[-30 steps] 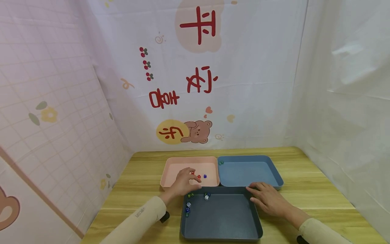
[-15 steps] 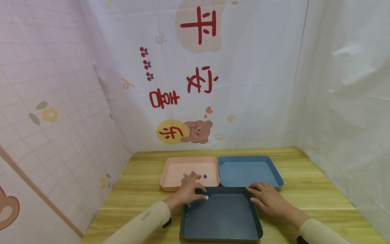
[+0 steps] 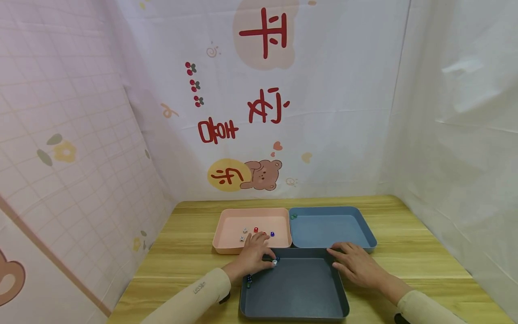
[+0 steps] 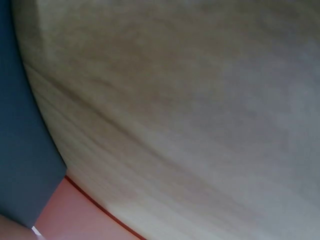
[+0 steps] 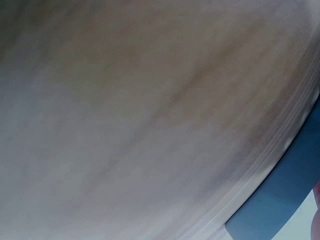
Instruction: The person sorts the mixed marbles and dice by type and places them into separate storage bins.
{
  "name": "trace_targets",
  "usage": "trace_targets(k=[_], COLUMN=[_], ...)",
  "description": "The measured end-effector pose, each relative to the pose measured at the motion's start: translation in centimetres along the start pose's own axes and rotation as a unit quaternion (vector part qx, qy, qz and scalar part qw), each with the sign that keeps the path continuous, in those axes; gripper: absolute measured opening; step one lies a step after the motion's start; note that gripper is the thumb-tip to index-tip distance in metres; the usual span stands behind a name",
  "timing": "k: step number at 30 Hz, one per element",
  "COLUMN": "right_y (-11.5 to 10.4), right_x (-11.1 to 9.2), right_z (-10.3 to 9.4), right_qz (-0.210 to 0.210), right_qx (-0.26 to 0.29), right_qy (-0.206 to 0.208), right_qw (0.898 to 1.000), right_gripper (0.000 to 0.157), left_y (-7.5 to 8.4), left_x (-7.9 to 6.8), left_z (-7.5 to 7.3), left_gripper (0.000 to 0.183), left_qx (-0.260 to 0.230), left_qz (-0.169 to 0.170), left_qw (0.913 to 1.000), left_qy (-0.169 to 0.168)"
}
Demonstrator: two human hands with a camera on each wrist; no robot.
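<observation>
In the head view, my left hand (image 3: 252, 256) reaches over the back left of the dark grey tray (image 3: 299, 292). Its thumb and index finger pinch a white die (image 3: 274, 262); a dark blue die (image 3: 277, 258) lies just behind. Near the tray's left wall sit blue and green dice (image 3: 248, 281); my hand may hide others. My right hand (image 3: 356, 265) rests, fingers loosely extended, on the tray's back right corner. Beyond the left hand, the pink tray (image 3: 230, 220) holds white dice (image 3: 242, 239), red dice (image 3: 256, 230) and a blue die (image 3: 272, 234).
A blue tray (image 3: 332, 229) stands beside the pink one, with green dice (image 3: 293, 216) in its back left corner. All three trays sit close together on a wood-patterned table (image 3: 190, 234). Printed cloth (image 3: 344, 112) hangs behind and at both sides.
My left hand has come from over the pink tray down and right to the white die, its thumb and index finger closing in. The right hand has stayed in place.
</observation>
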State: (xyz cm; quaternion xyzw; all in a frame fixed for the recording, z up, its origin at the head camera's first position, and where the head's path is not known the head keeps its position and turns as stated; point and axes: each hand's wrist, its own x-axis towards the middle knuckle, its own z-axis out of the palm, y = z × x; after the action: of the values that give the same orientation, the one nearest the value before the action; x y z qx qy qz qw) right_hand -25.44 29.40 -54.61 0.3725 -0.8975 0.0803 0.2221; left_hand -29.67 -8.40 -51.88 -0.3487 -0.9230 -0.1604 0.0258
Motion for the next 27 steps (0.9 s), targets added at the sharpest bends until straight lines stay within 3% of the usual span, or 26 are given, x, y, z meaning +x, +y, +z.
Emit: trace_targets(k=[16, 27], right_y=[0.09, 0.09], right_x=[-0.08, -0.01], right_z=[0.15, 0.16], right_qz=[0.003, 0.002], right_qx=[0.002, -0.002], right_qy=[0.001, 0.002], right_qw=[1.000, 1.000], right_gripper=[0.041, 0.041], left_y=[0.12, -0.45], left_x=[0.06, 0.19], left_z=[0.06, 0.03], left_gripper=[0.012, 0.008], left_qx=[0.020, -0.025], left_qz=[0.006, 0.000], left_qw=[0.9998, 0.9996], left_qy=[-0.005, 0.012])
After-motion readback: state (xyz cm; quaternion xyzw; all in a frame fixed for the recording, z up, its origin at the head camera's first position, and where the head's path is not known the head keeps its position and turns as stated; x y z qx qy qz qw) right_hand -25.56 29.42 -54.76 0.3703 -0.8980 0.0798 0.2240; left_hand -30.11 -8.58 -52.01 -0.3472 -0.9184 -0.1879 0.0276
